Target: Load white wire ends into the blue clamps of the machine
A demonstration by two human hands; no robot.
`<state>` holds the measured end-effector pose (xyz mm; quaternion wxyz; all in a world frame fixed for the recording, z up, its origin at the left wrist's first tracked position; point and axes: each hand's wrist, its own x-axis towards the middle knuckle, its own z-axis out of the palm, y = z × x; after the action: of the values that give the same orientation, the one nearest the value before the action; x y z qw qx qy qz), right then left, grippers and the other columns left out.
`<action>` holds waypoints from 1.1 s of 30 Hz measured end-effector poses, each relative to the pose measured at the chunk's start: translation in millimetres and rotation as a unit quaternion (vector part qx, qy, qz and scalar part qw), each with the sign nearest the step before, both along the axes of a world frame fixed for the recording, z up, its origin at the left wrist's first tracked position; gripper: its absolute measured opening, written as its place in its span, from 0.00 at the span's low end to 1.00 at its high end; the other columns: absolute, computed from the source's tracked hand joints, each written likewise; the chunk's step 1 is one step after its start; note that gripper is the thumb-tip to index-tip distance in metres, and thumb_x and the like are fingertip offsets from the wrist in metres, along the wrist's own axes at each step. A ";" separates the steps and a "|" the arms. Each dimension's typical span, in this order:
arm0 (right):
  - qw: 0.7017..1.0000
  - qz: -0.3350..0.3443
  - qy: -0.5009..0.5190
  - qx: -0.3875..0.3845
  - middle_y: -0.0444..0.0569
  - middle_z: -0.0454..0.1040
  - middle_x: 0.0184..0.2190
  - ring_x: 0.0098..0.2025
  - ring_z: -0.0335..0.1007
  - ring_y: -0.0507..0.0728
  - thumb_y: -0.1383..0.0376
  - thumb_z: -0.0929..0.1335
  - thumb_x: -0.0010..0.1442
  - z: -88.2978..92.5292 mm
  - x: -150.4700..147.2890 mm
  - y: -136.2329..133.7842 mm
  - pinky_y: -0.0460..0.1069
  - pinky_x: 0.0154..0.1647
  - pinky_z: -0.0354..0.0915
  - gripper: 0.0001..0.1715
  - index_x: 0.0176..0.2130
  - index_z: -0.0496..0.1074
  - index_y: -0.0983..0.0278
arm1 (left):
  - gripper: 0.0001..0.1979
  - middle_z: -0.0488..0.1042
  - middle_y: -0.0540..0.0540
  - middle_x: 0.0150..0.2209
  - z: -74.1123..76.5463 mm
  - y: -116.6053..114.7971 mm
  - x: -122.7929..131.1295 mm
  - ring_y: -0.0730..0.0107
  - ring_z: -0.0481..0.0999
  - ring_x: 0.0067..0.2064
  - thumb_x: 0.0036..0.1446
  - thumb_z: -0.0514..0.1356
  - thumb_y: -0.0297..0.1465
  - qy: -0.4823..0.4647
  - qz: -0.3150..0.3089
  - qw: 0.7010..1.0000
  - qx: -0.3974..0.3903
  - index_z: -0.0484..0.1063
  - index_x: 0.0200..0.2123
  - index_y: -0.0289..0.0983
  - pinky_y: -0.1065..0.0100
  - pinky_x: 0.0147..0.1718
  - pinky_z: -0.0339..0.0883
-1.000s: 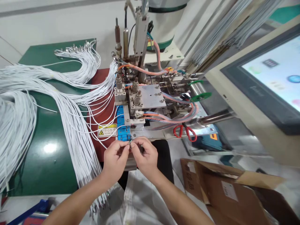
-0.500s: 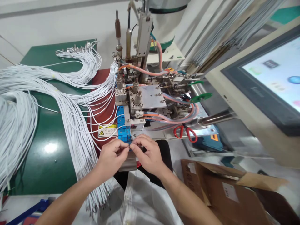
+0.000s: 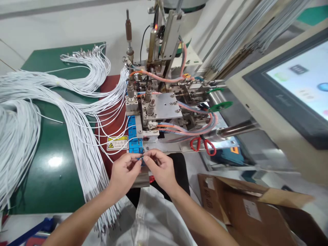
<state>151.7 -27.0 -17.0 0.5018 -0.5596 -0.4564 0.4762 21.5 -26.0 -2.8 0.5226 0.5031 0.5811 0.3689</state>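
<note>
My left hand (image 3: 125,171) is closed in a pinch at the front end of a row of blue clamp blocks (image 3: 135,145). A white cable (image 3: 109,158) runs from the left bundle into this hand. Fingertip to fingertip with it, my right hand (image 3: 161,169) pinches what looks like the cable's thin wire end (image 3: 141,158). The fingers mostly cover this end, and its details are too small to make out. Other white cables lead into the blue blocks just beyond my hands.
Big bundles of white cables (image 3: 74,136) lie across a green tabletop (image 3: 53,184) on the left. The machine (image 3: 164,106) stands ahead, with red-handled scissors (image 3: 202,145) by its right edge. A screen (image 3: 299,78) juts in at right above an open cardboard box (image 3: 246,208).
The machine's tall upright has shifted right, and a red light now shows on it. The green-ended spool looks partly covered or turned. My pinching hands have barely moved.
</note>
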 end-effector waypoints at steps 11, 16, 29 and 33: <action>0.997 0.013 0.049 -0.061 0.44 0.69 0.21 0.23 0.62 0.50 0.64 0.67 0.49 2.4 1.0 3.8 0.46 0.26 0.60 0.07 0.24 0.69 0.65 | 0.08 0.72 0.50 0.25 6.2 1.2 -0.1 0.77 0.72 0.22 0.49 0.59 0.29 -0.005 -0.003 0.999 -0.036 0.71 0.35 0.33 0.74 0.24 0.69; 0.996 0.023 -0.074 0.038 0.45 0.68 0.22 0.26 0.64 0.52 0.66 0.65 0.52 1.5 3.2 1.7 0.47 0.28 0.61 0.08 0.23 0.68 0.64 | 0.10 0.73 0.48 0.27 1.4 0.9 -3.6 0.76 0.71 0.23 0.52 0.57 0.33 0.025 -0.023 0.999 -0.027 0.71 0.37 0.33 0.73 0.25 0.68; 0.980 0.021 -0.196 -0.014 0.46 0.70 0.24 0.27 0.64 0.53 0.64 0.62 0.55 -28.9 8.9 12.1 0.47 0.29 0.60 0.09 0.26 0.68 0.64 | 0.09 0.72 0.48 0.35 0.4 29.5 -38.0 0.69 0.72 0.37 0.57 0.52 0.27 0.310 -0.186 0.920 0.151 0.72 0.35 0.38 0.66 0.39 0.65; 0.986 0.029 -0.157 -0.039 0.44 0.68 0.21 0.24 0.62 0.52 0.63 0.63 0.53 -29.3 8.7 15.5 0.46 0.26 0.59 0.08 0.25 0.67 0.63 | 0.09 0.72 0.47 0.34 -4.0 30.1 -36.7 0.68 0.72 0.37 0.56 0.52 0.25 0.322 -0.181 0.916 0.158 0.72 0.34 0.37 0.66 0.38 0.66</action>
<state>160.4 -11.6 -46.3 0.3874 -0.6330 -0.5265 0.4147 -15.3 4.1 -6.8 0.2790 0.7671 0.5512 0.1729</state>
